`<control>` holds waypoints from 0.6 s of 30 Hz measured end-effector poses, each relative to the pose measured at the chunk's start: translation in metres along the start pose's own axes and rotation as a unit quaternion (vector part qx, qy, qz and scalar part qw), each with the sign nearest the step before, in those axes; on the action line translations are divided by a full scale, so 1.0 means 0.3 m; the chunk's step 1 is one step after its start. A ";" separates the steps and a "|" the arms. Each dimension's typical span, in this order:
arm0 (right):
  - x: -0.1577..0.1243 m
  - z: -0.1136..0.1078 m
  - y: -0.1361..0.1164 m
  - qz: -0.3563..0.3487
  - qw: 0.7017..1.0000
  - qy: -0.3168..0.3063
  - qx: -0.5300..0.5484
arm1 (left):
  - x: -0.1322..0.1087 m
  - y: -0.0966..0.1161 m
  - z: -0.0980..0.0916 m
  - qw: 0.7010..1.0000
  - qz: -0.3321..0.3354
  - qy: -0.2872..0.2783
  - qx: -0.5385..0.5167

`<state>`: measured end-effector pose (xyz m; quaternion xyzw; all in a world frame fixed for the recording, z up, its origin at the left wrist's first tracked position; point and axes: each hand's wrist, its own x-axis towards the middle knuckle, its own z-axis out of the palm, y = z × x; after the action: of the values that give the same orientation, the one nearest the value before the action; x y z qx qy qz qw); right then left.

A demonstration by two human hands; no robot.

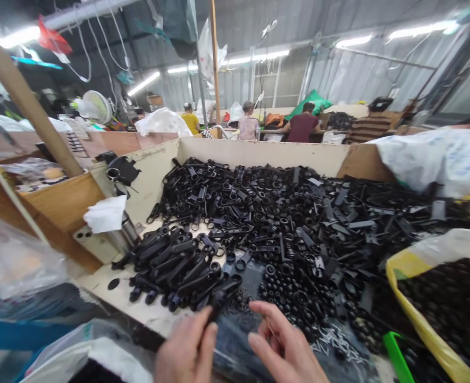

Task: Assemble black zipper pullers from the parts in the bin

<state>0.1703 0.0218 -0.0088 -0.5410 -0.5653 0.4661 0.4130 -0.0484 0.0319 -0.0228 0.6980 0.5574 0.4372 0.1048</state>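
At the bottom centre, my left hand [187, 346] is closed around a black plastic piece [219, 302], whose far end sticks out above the fingers. My right hand [286, 346] is a little to the right, its thumb and index finger apart and the other fingers curled. I make out nothing held in it. Just beyond the left hand lies a heap of long black handle-like parts [171, 260]. Tiny dark pieces [238, 302] lie between the hands. Small round black parts [294, 292] are past the right hand, with white pins [338, 343] beside it.
A large mound of black plastic parts [259, 207] fills the pale-walled bench [267, 151]. To the right stand a yellow-edged sack [414, 314] of round dark pieces and a green tray edge [396, 354]. A metal fixture [125, 229] rises at left. Several people sit farther back.
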 end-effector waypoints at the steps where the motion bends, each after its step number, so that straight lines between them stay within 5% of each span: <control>1: 0.036 -0.025 -0.035 -0.030 0.997 0.006 -0.075 | 0.068 -0.006 -0.034 0.996 0.053 0.014 0.073; 5: 0.205 -0.090 -0.135 -0.099 0.939 0.020 -0.330 | 0.291 -0.018 -0.096 0.945 0.141 0.024 0.295; 9: 0.357 -0.070 -0.126 -0.101 0.918 -0.014 -0.384 | 0.353 -0.025 -0.064 0.910 0.121 0.023 0.396; 14: 0.438 -0.051 -0.081 -0.097 0.928 -0.040 -0.357 | 0.320 -0.063 -0.040 0.922 0.158 0.088 0.342; 18: 0.421 -0.119 -0.079 -0.089 0.971 0.018 -0.221 | 0.293 -0.054 -0.002 0.943 0.216 0.152 0.200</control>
<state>0.1904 0.1510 0.0177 -0.5748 -0.6926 0.2810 0.3331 -0.0603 0.1139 0.0107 0.7334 0.4783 0.4301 -0.2200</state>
